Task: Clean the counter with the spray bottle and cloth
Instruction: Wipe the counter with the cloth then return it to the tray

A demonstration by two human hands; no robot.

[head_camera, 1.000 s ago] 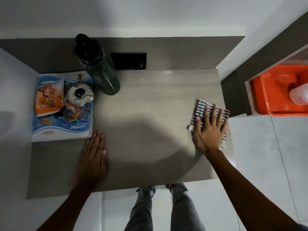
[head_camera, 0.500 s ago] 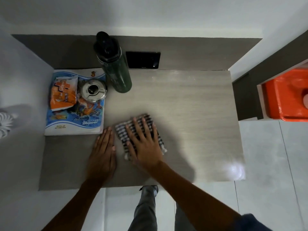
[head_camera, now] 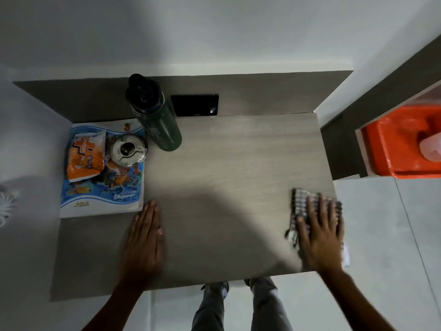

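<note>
The grey wood-grain laminate counter point(head_camera: 226, 163) takes up most of my view. It is matt, flat and rectangular, with a dark upstand behind. My right hand point(head_camera: 319, 232) lies flat, fingers spread, pressing the black-and-white striped woven cloth point(head_camera: 301, 201) onto the counter at its right edge. This is a palm-down press and not a pinch; the cloth shows beyond my fingertips and to their left, and a bit pokes out on the right. My left hand point(head_camera: 143, 237) is flat and open on the bare counter, well to the left of the cloth and holding nothing. It looks to be there for bracing.

Judgement: wiping is under way. I see no wet streaks or residue, so I cannot tell how much of the surface is covered. The strip under the clutter looks unreachable until it is moved. I can see no spray bottle that I can identify.

Far left of the grip lies a glossy blue printed packet point(head_camera: 102, 173) with a crinkled orange sachet point(head_camera: 86, 156) on it. A round steel lidded tin point(head_camera: 126, 150) sits on it too. A tall dark green bottle point(head_camera: 157, 115) stands just beside them. A black rectangular phone point(head_camera: 194, 105) leans at the back.
</note>
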